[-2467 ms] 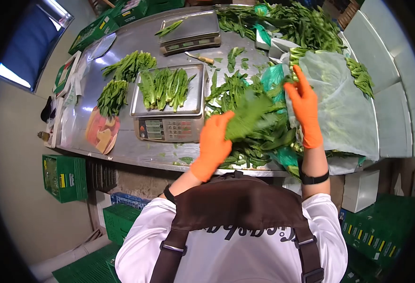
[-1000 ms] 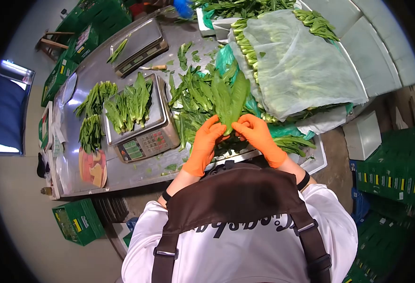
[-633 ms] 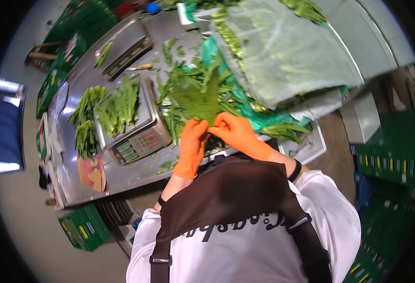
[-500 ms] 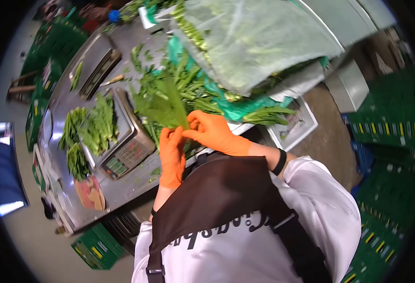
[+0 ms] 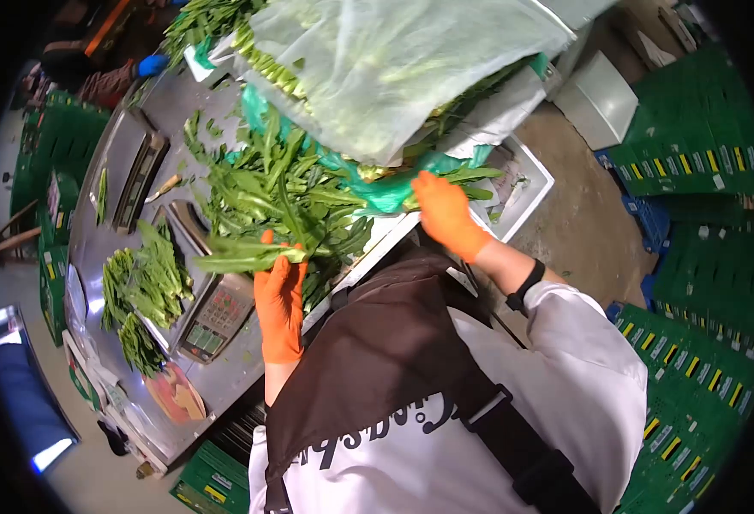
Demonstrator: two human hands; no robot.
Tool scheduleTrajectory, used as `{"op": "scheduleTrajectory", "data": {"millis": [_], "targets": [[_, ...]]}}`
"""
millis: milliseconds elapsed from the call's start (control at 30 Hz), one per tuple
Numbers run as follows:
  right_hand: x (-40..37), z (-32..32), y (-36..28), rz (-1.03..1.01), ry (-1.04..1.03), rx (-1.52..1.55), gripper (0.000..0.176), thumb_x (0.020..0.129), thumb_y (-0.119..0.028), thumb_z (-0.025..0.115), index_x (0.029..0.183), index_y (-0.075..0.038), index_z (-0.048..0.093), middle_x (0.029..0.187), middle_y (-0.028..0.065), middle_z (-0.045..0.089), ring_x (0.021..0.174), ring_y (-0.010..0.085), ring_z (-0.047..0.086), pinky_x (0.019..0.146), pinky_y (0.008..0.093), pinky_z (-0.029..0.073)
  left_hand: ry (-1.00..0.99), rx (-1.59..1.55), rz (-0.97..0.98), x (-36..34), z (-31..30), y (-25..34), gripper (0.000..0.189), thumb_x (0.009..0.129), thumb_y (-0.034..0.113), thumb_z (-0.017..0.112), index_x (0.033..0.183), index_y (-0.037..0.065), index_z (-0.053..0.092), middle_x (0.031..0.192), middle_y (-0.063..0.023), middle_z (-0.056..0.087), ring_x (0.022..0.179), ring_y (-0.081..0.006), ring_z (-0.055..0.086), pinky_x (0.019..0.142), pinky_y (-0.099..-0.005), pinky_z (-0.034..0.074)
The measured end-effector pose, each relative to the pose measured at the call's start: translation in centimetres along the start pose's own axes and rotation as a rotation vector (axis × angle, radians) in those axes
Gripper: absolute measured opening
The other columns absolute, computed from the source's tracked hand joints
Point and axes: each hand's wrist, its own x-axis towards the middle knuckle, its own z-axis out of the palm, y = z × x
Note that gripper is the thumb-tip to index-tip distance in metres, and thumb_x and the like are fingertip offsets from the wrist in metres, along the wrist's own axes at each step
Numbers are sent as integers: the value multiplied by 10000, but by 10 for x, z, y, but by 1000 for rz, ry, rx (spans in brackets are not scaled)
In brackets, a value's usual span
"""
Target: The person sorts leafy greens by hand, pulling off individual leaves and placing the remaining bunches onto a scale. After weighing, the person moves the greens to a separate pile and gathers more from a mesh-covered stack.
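Note:
Both of my hands wear orange gloves. In my left hand point(image 5: 279, 308), a long leafy green point(image 5: 236, 259) is pinched by its pale stem end, its blade pointing left over the scale's edge. Loose greens point(image 5: 266, 188) lie heaped on the metal table just beyond this hand. Off to the right, my right hand point(image 5: 447, 214) has its fingers bent together at the green plastic point(image 5: 385, 199), against the greens at the heap's right side. Whatever its fingertips hold is hidden. Bundled greens point(image 5: 154, 278) rest on and beside a digital scale point(image 5: 223, 313).
A translucent white sheet point(image 5: 394, 77) covers more greens at the back. A knife point(image 5: 164, 187) lies beyond the scale. A white crate point(image 5: 531, 193) stands at right, with stacked green crates point(image 5: 694, 120) farther out. Another person's blue-gloved hand point(image 5: 152, 65) shows at upper left.
My hands were together at a broad leafy green; now they are apart. The right has gone right to the green plastic, while the left holds a leafy green lying sideways. The view has shifted.

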Motion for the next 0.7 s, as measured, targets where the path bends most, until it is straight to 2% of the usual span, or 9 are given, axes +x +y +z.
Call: {"op": "scheduleTrajectory", "data": {"millis": [67,200,367,400,500,600,633,667,700], "targets": [[-1,9,15,-62,102,32,434,698,-25,575,1127,-84,535,1063,113,550,888,314,575,718,425,485,-59,-78,-88,4,3,3,653,832,72,661,1393,54,326,1151,-86,544,1060,-229,566,974,-394,442],[8,2,8,-50,-59,-52,453,676,-69,664,1110,-112,541,941,119,553,830,324,588,697,432,489,-120,-88,-58,3,15,8,681,800,37,684,1392,72,348,1140,-64,562,1108,-230,547,963,-356,447],[18,-107,-42,-104,103,220,345,701,-243,714,1020,-151,619,942,70,569,810,302,590,655,407,477,-176,-188,-38,3,14,13,689,798,4,662,1399,67,329,1207,-82,549,1150,-235,531,982,-382,446],[24,-126,-51,-193,248,232,364,696,-221,730,1034,-141,621,920,37,585,707,237,590,610,348,470,-207,-207,-45,3,13,13,691,801,3,658,1401,62,321,1213,-85,549,1153,-233,530,983,-379,444],[37,-144,-74,-65,198,807,298,729,-122,731,999,-84,610,762,-15,597,591,56,490,549,211,408,-230,-188,-12,1,13,15,673,819,12,642,1403,49,309,1214,-97,553,1153,-235,531,984,-377,437],[49,-131,-103,-43,229,1148,259,739,-117,732,961,-65,609,745,-16,597,607,57,503,574,203,422,-228,-134,43,-1,10,17,646,833,18,627,1398,42,314,1214,-106,555,1149,-238,534,977,-377,434],[51,-125,-108,-47,148,1141,276,732,-122,734,965,-52,604,758,6,600,647,103,543,628,231,449,-234,-126,54,-1,8,18,641,834,22,628,1395,41,318,1212,-105,556,1145,-238,536,975,-375,435],[57,-110,-102,-239,225,798,291,739,-117,719,990,-41,594,812,50,612,751,163,584,714,276,463,-237,-118,67,-2,7,18,636,835,26,629,1392,39,321,1209,-105,558,1142,-237,538,973,-374,437],[61,-100,-109,-328,209,780,280,748,-111,700,995,-38,590,842,71,613,800,183,588,746,296,460,-239,-119,92,-2,5,19,623,840,42,632,1384,35,331,1206,-102,560,1134,-228,543,966,-369,442]]}}
